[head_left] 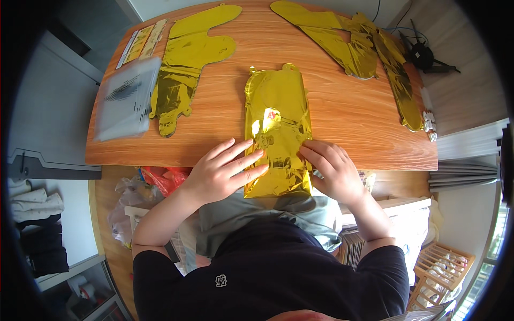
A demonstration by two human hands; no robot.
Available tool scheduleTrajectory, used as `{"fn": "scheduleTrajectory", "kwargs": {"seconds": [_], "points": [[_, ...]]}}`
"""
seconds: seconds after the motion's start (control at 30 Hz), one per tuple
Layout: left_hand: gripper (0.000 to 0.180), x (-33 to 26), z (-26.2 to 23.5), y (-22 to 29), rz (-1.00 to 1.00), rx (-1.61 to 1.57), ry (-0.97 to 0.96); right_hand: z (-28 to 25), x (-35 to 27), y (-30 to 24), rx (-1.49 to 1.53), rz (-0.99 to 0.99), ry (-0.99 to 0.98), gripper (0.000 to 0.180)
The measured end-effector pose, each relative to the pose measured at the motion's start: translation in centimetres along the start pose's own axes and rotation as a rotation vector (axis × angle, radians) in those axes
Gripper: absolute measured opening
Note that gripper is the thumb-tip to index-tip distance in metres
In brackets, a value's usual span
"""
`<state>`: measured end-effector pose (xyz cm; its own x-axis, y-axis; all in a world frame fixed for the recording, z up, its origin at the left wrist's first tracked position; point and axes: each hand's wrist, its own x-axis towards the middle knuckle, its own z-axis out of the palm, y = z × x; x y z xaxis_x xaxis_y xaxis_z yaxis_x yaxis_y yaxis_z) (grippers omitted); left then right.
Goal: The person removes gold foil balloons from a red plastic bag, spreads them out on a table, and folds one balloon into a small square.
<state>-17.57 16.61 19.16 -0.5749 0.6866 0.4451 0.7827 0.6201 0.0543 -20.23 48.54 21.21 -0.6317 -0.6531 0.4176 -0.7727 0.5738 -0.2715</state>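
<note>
A gold foil balloon [277,115], flat and deflated, lies in the middle of the wooden table [342,112] and hangs over its near edge. My left hand [222,170] rests flat on its lower left part with the fingers spread. My right hand [332,170] presses on its lower right edge, fingers apart and pointing inward. Neither hand grips the foil; both lie on top of it.
Another gold foil balloon [184,67] lies at the left and more gold foil shapes [364,45] at the back right. A clear plastic bag [127,99] and a printed card [140,43] sit at the left edge. A black gadget with cables [425,56] sits at the right.
</note>
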Motion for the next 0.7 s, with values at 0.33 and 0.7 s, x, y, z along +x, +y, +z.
{"fn": "scheduleTrajectory", "kwargs": {"seconds": [0.33,0.7], "points": [[0.037,0.7,-0.8,-0.1,0.035,0.023,-0.102,-0.2,0.7,-0.1,-0.050,-0.012,-0.090,0.066],[0.033,0.2,-0.3,0.0,0.061,0.046,0.021,0.5,-0.6,0.4,0.056,0.027,-0.073,0.069]]}}
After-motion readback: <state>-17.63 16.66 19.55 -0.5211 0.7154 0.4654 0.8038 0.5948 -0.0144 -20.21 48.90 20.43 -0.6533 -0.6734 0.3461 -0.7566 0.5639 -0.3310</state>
